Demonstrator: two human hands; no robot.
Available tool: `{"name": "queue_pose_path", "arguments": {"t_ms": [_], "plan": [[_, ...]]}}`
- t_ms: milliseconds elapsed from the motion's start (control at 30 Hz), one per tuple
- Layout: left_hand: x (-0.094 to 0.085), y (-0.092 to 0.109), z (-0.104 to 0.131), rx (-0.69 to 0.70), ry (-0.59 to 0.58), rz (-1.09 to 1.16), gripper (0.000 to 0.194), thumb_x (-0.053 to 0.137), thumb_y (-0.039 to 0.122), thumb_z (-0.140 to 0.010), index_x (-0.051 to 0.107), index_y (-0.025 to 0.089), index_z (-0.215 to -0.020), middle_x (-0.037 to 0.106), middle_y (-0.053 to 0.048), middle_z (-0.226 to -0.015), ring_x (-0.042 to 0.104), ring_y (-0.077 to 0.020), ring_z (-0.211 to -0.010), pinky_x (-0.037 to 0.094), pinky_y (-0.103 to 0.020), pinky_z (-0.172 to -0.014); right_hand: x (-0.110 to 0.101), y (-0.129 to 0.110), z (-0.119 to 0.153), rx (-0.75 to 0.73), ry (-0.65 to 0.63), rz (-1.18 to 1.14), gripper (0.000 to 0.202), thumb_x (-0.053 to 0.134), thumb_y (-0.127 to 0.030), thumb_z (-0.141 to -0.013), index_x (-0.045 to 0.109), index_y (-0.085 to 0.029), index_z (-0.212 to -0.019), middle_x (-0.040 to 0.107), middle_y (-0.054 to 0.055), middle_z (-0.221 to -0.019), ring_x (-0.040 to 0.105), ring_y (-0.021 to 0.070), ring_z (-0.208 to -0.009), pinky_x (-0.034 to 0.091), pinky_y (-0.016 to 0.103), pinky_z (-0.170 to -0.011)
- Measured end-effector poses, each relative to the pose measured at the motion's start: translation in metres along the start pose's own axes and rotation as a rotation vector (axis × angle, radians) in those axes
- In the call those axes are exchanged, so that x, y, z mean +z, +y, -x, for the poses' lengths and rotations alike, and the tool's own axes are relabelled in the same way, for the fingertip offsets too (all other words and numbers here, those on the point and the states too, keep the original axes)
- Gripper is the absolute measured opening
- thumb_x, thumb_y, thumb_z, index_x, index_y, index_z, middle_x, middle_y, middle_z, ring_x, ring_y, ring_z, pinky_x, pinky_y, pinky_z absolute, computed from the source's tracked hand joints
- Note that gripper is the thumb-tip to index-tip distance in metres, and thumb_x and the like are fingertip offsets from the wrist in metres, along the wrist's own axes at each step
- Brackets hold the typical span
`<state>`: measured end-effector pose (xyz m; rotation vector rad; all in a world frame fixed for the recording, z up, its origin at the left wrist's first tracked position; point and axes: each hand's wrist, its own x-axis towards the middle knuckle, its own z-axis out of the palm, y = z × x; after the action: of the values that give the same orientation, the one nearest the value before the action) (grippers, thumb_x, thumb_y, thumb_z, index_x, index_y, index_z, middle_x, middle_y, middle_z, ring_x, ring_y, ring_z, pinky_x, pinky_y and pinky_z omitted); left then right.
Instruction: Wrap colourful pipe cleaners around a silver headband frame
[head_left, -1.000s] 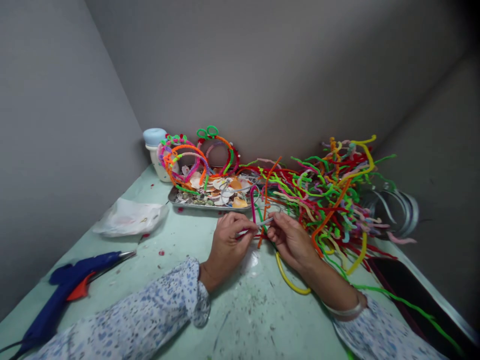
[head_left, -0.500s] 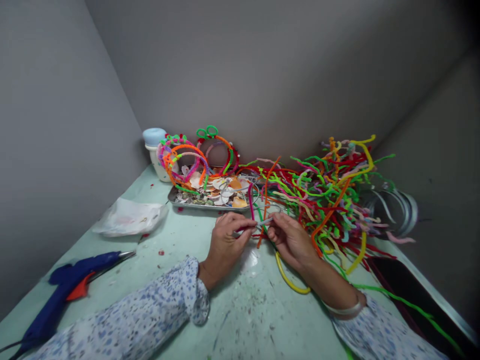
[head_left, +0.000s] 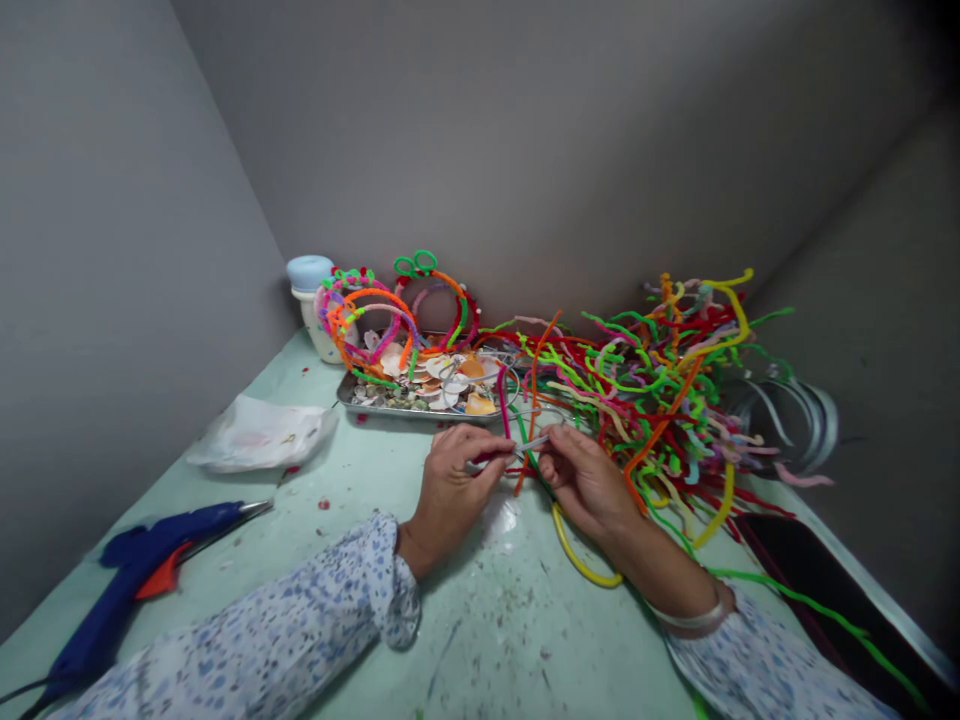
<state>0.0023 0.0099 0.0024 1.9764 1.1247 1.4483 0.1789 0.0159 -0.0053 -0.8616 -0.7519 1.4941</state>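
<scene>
Near the middle of the table, my left hand [head_left: 456,490] pinches a magenta pipe cleaner [head_left: 503,402] whose free part stands up above the fingers. Just to its right, my right hand [head_left: 589,485] pinches a thin greyish strip [head_left: 534,444] that reaches across to the left fingertips. The fingertips of both hands are a small gap apart. Where the strip meets the magenta piece is too small to make out. Orange and green pipe cleaners lie behind the hands, and a yellow one [head_left: 581,568] curves beneath my right wrist.
A metal tray of shells [head_left: 420,408] stands behind, with colourful headbands [head_left: 375,300] and a blue-lidded bottle [head_left: 310,275]. Left: a plastic bag [head_left: 259,437] and blue glue gun [head_left: 124,575]. Right: a pipe cleaner heap [head_left: 645,370], metal bands [head_left: 817,425] and a dark phone-like object [head_left: 806,570].
</scene>
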Motion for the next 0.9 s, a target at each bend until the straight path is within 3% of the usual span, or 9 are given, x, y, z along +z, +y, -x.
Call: {"name": "queue_pose_path", "arguments": {"t_ms": [367,900], "plan": [[0.0006,-0.0012,0.0001,0.041,0.043,-0.051,0.011,0.073,0.021,-0.081,0.075,0.022,-0.091,0.072,-0.003,-0.087,0.063,-0.0184,-0.086,0.048,-0.037,-0.081,-0.001,0.0009,-0.0014,-0.007,-0.005,-0.017,0.023,0.082,-0.037,-0.07,0.067,-0.02,-0.071,0.062,-0.001,-0.064,0.052,0.0086,-0.049,0.038,0.02,-0.041],[-0.0002,-0.0018,0.0007,0.045,-0.006,-0.065,0.011,0.071,0.021,-0.083,0.075,0.023,-0.093,0.07,-0.003,-0.087,0.062,-0.0185,-0.087,0.047,-0.038,-0.081,-0.0013,0.0003,-0.0005,-0.019,-0.015,-0.05,0.022,0.082,-0.033,-0.07,0.066,-0.019,-0.07,0.057,-0.004,-0.059,0.05,0.0065,-0.048,0.04,0.016,-0.042]]}}
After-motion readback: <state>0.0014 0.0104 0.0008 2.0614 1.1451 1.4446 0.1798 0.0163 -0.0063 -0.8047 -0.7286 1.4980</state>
